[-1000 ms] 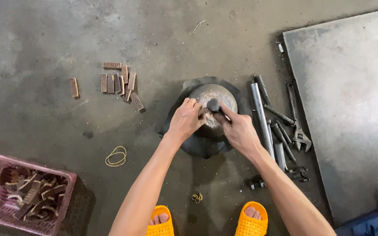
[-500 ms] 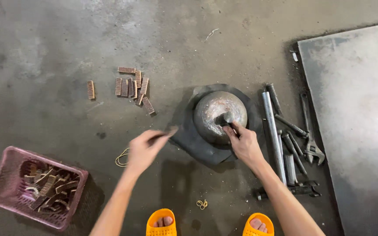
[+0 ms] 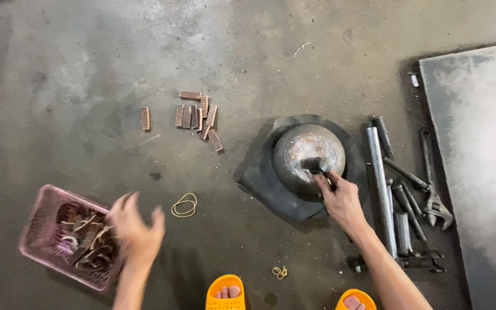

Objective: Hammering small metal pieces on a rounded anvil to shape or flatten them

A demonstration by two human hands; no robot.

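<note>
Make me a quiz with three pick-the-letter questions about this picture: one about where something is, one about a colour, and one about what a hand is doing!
1. Where is the pink basket?
A. next to the left hand
B. on the grey metal sheet
C. on the metal dome

2. What colour are the sandals?
A. blue
B. orange
C. green

3. What is the right hand doing?
A. resting flat on the floor
B. holding a tool head on the metal dome
C. lifting a wrench

Answers:
1 A, the basket sits at lower left beside that open hand.
2 B, both are bright orange.
3 B, its fingers grip a dark tool on the dome.

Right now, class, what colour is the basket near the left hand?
Pink basket, clearest in the head view.
</note>
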